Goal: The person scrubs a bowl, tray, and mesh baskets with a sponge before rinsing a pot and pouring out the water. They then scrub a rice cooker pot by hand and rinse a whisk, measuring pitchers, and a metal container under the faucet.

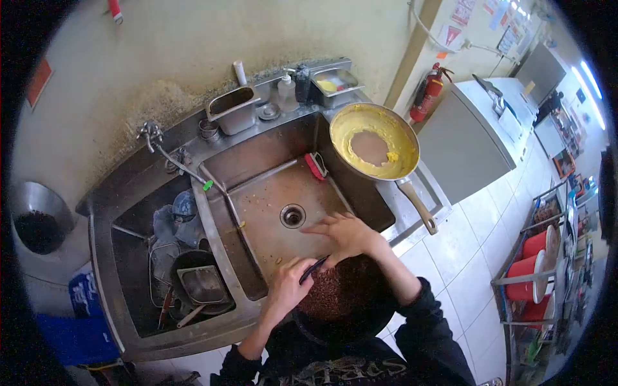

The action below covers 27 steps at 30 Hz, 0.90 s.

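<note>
A dark round pan (pixel 341 296) with a reddish-brown, speckled inside is tilted close against my body at the sink's front edge. My left hand (pixel 290 286) is closed around a short black handle (pixel 313 271) at the pan's upper left. Stretched over the far rim, my right hand (pixel 351 235) has its fingers extended toward the sink drain (pixel 293 216), and its thumb side is by the black handle. Beyond both hands lies the steel sink basin (pixel 264 193), with bits of food scattered on its wet bottom.
A yellow-smeared frying pan (pixel 374 116) rests on the right ledge. A pink scrub brush (pixel 315 166) lies in the basin's back corner. Dirty pans and containers (pixel 203 286) fill the left basin, beside the faucet hose (pixel 177 164). A soap bottle (pixel 287 93) stands behind.
</note>
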Tool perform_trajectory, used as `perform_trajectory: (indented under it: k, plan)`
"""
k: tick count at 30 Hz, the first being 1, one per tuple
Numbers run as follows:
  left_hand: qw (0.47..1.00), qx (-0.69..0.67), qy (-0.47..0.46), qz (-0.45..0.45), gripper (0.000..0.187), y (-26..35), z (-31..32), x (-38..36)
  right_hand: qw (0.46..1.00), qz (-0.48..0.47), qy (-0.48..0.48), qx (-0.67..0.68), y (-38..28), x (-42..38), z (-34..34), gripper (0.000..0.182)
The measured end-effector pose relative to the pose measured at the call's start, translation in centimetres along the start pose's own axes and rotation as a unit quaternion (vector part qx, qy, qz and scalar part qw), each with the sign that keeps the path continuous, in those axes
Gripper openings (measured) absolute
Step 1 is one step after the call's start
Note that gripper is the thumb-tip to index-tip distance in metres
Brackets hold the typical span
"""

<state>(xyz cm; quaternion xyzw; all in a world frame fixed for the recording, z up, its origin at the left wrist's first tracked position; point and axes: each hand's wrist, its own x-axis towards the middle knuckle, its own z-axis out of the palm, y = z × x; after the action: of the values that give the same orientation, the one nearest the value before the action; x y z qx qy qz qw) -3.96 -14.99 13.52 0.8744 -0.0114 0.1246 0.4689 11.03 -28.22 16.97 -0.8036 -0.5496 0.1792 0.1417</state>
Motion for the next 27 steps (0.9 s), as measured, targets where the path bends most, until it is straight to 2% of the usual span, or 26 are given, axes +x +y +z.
perform_trajectory:
  k: [3,4,5,7,10,11,12,13,14,15,16,17,20,21,22,23,24,25,26,27]
  plan:
    - [0.989,0.001,-0.019,-0.144,0.022,0.9,-0.5,-0.9,0.976,0.166,0.029,0.141,2.6,-5.7,2.3,0.066]
    - [0.972,-0.012,-0.033,-0.233,0.022,1.1,-0.6,-1.2,0.957,0.239,0.064,0.152,3.5,-8.8,5.1,0.063]
    - [0.981,0.002,0.004,-0.194,0.019,-0.3,0.1,-2.0,0.932,0.308,0.1,0.161,3.6,-11.8,8.1,0.061]
    - [0.966,-0.042,-0.018,-0.254,0.017,-0.2,0.5,-2.6,0.847,0.388,0.246,0.268,-1.0,-15.9,8.9,0.055]
    - [0.976,-0.006,-0.003,-0.22,0.025,-0.3,2.8,-3.6,0.749,0.433,0.456,0.211,-5.5,-17.6,8.7,0.037]
    - [0.978,0.006,0.009,-0.208,0.027,-0.2,3.3,-3.6,0.791,0.386,0.45,0.155,-6.1,-18.7,8.6,0.031]
    - [0.972,0.013,-0.047,-0.23,0.036,-0.7,3.5,-3.8,0.826,0.334,0.443,0.098,-6.6,-19.7,8.5,0.026]
    - [0.977,0.023,-0.021,-0.21,0.039,-0.8,4.1,-3.6,0.855,0.281,0.433,0.039,-6.7,-20.6,8.7,0.022]
    - [0.982,0.03,0.003,-0.188,0.041,-0.8,4.7,-3.2,0.891,0.185,0.403,0.097,-6.3,-21.3,9.2,0.017]
    - [0.985,0.035,0.027,-0.166,0.043,-0.8,5.1,-2.8,0.922,0.155,0.346,0.074,-5.8,-21.9,10.1,0.017]
    - [0.978,0.021,0.031,-0.206,0.058,-1.1,5.4,-2.2,0.949,0.124,0.285,0.047,-5.1,-22.6,11.2,0.018]
    - [0.979,0.002,0.02,-0.204,0.062,-1.1,5.4,-1.7,0.971,0.091,0.222,0.016,-4.8,-22.8,11.1,0.018]
    - [0.977,-0.077,-0.029,-0.196,0.076,-2.9,5.2,-0.6,0.973,0.012,0.225,0.041,-3.7,-23.3,9.5,0.017]
    - [0.957,-0.184,-0.012,-0.223,0.074,-3.5,5.6,-0.4,0.974,-0.006,0.223,0.047,-2.9,-23.2,9.8,0.017]
    - [0.925,-0.288,0.003,-0.247,0.071,-3.8,6.2,-0.1,0.958,-0.061,0.282,-0.006,-1.7,-22.5,10.6,0.025]
    - [0.881,-0.391,0.019,-0.266,0.069,-4.3,6.4,0.4,0.958,-0.069,0.275,-0.033,-1.2,-21.8,10.2,0.027]
    - [0.826,-0.401,-0.024,-0.396,0.064,-4.9,5.9,1.2,0.958,-0.079,0.27,-0.061,-0.5,-20.7,9.5,0.029]
    - [0.816,-0.419,-0.045,-0.395,0.065,-6.5,5.7,1.6,0.957,-0.089,0.263,-0.086,0.1,-19.3,8.7,0.031]
    - [0.806,-0.438,-0.065,-0.393,0.066,-8.8,5.7,2.0,0.93,-0.124,0.338,-0.071,0.2,-17.1,7.1,0.038]
    - [0.794,-0.459,-0.085,-0.391,0.067,-9.4,5.1,3.0,0.923,-0.124,0.36,-0.052,-0.1,-15.7,5.9,0.039]
